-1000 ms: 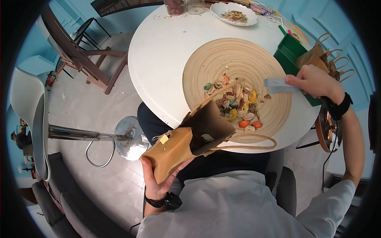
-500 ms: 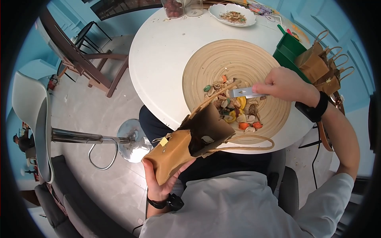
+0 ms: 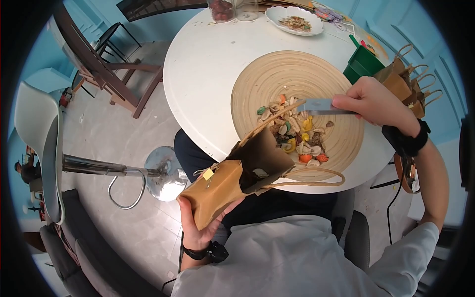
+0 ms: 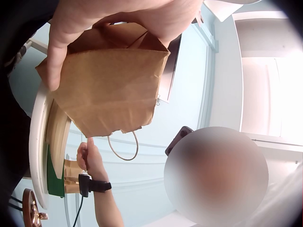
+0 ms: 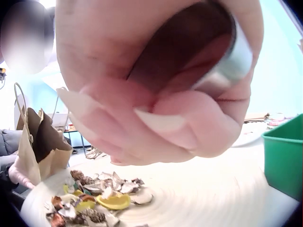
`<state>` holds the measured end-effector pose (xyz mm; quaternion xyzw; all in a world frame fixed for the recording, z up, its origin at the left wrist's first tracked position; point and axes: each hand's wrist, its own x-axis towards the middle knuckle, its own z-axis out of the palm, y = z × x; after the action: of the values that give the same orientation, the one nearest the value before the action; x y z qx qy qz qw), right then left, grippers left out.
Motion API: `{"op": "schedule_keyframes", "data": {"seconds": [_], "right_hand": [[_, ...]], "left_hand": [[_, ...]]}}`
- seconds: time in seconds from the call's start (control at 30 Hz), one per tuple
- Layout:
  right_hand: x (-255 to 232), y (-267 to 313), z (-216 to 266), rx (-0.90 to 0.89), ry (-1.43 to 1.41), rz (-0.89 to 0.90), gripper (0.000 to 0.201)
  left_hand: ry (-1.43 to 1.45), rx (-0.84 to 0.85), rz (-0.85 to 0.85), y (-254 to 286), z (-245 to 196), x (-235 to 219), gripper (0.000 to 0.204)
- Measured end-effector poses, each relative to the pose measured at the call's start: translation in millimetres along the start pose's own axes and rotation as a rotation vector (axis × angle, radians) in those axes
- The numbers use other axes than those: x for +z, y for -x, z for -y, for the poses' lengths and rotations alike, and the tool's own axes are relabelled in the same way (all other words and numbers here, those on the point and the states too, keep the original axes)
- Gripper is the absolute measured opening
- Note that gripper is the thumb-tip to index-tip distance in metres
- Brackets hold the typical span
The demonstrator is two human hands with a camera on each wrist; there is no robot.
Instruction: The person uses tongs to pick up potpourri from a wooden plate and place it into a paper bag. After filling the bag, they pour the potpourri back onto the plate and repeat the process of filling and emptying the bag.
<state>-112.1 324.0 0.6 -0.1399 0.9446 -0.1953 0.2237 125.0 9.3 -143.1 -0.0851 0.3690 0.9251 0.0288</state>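
My left hand (image 3: 195, 232) grips a brown paper bag (image 3: 213, 195) by its lower end. The bag lies tilted, its mouth facing the round wooden plate (image 3: 277, 64); a pale piece (image 3: 260, 173) shows inside. My right hand (image 3: 373, 101) holds metal tongs (image 3: 319, 106) over the plate, with their bent end inside the curled fingers in the right wrist view. The tong tips overlap a twisted bag handle (image 3: 269, 120) in the head view; I cannot tell whether they pinch anything. Below lies a pile of potpourri (image 3: 297, 131) with dried petals, cones, and yellow and orange pieces.
A green bin (image 3: 361, 65) and several paper bags (image 3: 396, 81) stand at the table's right edge. At the far side are a white dish (image 3: 271, 16) of dried bits and a clear jar of dark red balls (image 3: 221, 11). A white stool (image 3: 37, 143) stands left.
My right hand carried the tongs left over the potpourri, then drew them slightly back right and away from me. The left hand and bag have barely moved.
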Motion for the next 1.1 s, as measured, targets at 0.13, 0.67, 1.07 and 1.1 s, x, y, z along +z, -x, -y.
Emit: {"op": "schedule_keyframes", "data": {"seconds": [0.13, 0.67, 1.07, 1.1], "right_hand": [[3, 20, 31, -0.246, 0.017, 0.024, 0.064], [-23, 7, -32, 0.198, 0.271, 0.126, 0.073], [35, -31, -2, -0.056, 0.139, 0.127, 0.072], [36, -31, -1, -0.043, 0.122, 0.111, 0.071]], "left_hand": [[0.007, -0.014, -0.027, 1, 0, 1, 0.086], [0.023, -0.007, -0.040, 1, 1, -1, 0.085], [-0.006, -0.012, -0.033, 1, -1, 3, 0.087], [-0.006, -0.013, -0.034, 0, -1, 3, 0.087]]}}
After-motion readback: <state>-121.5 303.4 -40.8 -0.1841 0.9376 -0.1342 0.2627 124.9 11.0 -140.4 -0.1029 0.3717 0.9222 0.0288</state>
